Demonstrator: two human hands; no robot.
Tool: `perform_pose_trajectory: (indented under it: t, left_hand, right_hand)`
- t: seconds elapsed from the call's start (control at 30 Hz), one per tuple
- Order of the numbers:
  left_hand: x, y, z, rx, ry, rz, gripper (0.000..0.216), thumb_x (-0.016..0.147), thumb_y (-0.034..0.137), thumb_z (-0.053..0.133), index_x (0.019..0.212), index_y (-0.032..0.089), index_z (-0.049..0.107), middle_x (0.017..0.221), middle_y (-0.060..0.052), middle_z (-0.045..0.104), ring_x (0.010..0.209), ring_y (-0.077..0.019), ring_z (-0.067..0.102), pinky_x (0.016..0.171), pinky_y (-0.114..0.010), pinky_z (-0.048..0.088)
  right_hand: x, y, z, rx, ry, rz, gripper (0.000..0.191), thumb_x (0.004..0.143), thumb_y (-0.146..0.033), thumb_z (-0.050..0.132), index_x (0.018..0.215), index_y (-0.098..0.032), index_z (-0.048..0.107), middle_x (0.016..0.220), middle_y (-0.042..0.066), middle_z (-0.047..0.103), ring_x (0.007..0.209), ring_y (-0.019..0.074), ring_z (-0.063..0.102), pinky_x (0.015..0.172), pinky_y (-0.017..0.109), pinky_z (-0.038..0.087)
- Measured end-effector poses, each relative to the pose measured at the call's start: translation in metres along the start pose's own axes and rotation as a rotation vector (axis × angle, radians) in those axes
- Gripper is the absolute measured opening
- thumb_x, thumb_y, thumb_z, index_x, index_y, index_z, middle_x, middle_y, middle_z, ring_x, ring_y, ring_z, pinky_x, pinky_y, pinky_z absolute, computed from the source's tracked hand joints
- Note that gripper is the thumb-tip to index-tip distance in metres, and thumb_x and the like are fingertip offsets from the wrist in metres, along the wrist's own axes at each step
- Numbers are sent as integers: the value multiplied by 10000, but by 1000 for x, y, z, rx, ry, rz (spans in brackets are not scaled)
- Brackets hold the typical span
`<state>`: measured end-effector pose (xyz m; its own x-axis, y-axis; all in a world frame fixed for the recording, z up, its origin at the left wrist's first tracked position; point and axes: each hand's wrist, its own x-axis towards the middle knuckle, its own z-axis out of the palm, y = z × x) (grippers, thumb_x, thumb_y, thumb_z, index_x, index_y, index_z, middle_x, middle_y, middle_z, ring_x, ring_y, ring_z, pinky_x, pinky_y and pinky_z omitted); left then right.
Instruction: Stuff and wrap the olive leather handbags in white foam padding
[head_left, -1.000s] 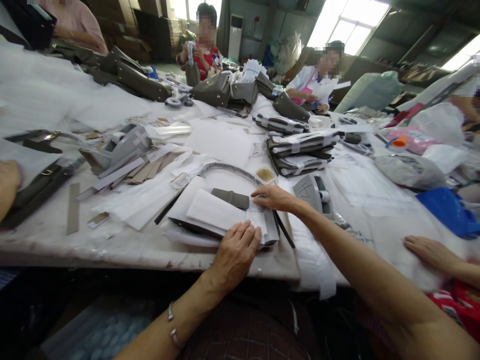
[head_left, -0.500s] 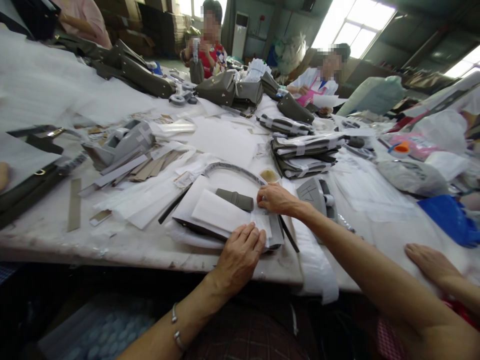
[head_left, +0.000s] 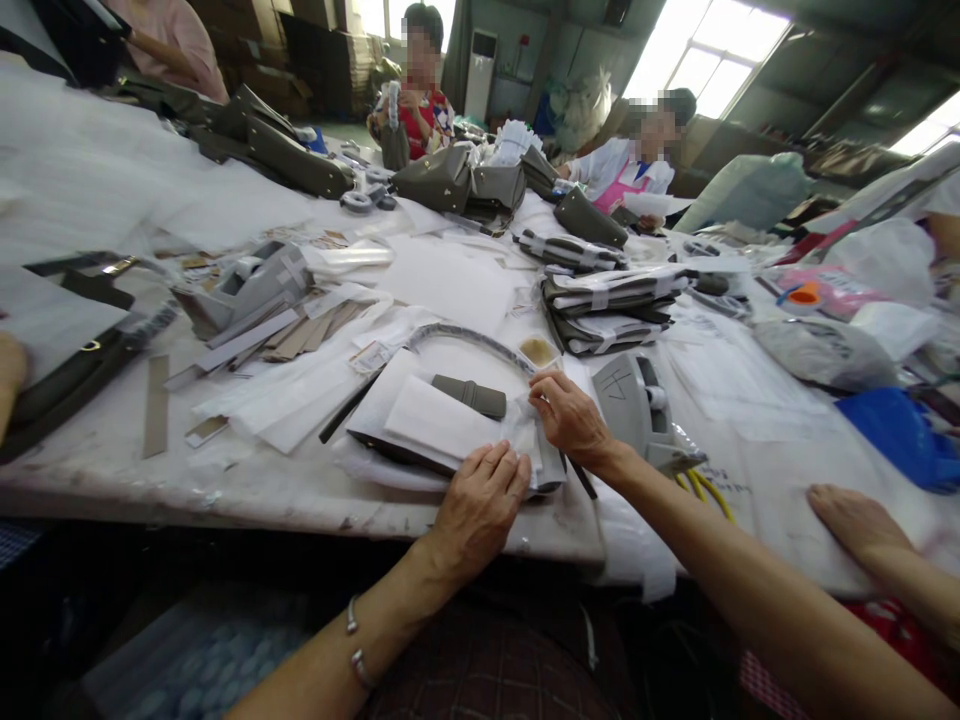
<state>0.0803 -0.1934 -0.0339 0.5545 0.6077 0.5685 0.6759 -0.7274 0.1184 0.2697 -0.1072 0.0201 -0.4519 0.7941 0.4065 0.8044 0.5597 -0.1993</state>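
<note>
A dark olive handbag (head_left: 401, 452) lies flat in front of me, with white padding (head_left: 442, 425) over its face. Its wrapped handle (head_left: 476, 335) arches away from me, and a grey-olive strap tab (head_left: 471, 396) rests on top. With fingers stretched flat, my left hand (head_left: 480, 500) presses on the padding at the bag's near right edge. My right hand (head_left: 571, 415) is pinched at the bag's right side on a thin translucent strip (head_left: 526, 440), partly hidden by the fingers. Just right of it stands a grey tape dispenser (head_left: 621, 402) with a black mark.
Another tape dispenser (head_left: 262, 290) stands left among cardboard strips (head_left: 322, 325). Wrapped bags (head_left: 611, 310) are stacked behind. A blue scoop-like item (head_left: 900, 440) lies right, near another person's hand (head_left: 862, 525). Co-workers (head_left: 637, 165) are across the table. The table's front edge (head_left: 300, 510) is close.
My right hand has shifted slightly right, drawing away from the strap tab. My left hand stays in place. Yellow cord now shows beside the right dispenser, whose front is more visible.
</note>
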Motion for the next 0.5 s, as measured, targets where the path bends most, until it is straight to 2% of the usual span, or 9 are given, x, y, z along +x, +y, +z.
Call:
perform_pose_trajectory:
  t: [0.07, 0.13, 0.27, 0.5]
  left_hand:
    - [0, 0, 0, -6, -6, -4, 342, 952, 171, 510, 1285, 101, 543, 1185, -115, 653, 1219, -261, 561, 1051, -407, 431]
    - [0, 0, 0, -8, -4, -6, 337, 951, 166, 508, 1279, 101, 548, 1181, -112, 655, 1213, -262, 565, 1049, -406, 431]
    - [-1, -1, 1, -1, 9, 6, 329, 957, 162, 491, 1274, 101, 556, 1182, -116, 656, 1220, -271, 562, 1051, -407, 427]
    - [-3, -2, 2, 3, 1, 13, 340, 979, 155, 435, 1294, 94, 545, 1207, -127, 644, 1243, -264, 546, 1069, -414, 417]
  right_hand:
    - [2, -4, -2, 80, 15, 76, 151, 948, -172, 451, 917, -202, 596, 1060, 112, 633, 1003, 221, 604, 910, 335, 481]
    - [9, -6, -4, 123, -27, 165, 111, 918, -176, 507, 883, -201, 610, 1002, 90, 656, 952, 213, 621, 892, 326, 481]
    - [28, -3, -4, 110, -232, 353, 58, 839, -178, 620, 805, -196, 662, 893, 46, 699, 879, 193, 640, 848, 293, 468]
    - [49, -5, 1, -69, -499, 245, 95, 847, -195, 627, 827, -197, 720, 956, 59, 704, 870, 196, 633, 736, 269, 423]
